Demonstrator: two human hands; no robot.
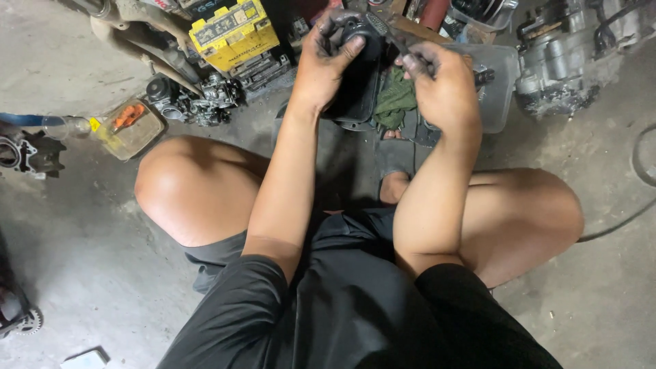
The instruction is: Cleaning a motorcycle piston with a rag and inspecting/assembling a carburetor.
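So the biggest thing here is the concrete floor, grey and stained, with the person squatting on it in black shorts, knees spread wide. Everything below I'm placing relative to the yellow box sitting at the top of the shot.

Far right of the yellow box, at the top right corner, there's a grimy grey engine block on the floor. Between that and the hands sits a clear plastic tub, a bit cloudy, with a green rag just left of it, lower than the box. Down and left of the yellow box there's a carburetor-looking cluster of metal parts, and further left of that a small clear tray with something orange inside. Way off at the left edge, a dark metal part lies on the floor.

Now the hands. The left hand is just right of the yellow box, closed around a small round black part, thumb pressed across the front of it. So the part is up in the air at the top of the frame, held over the dark stuff and the rag. The right hand is further right, fingers curled tight around a thin metal tool whose tip reaches up to the black part. Both hands are dirty with grease.
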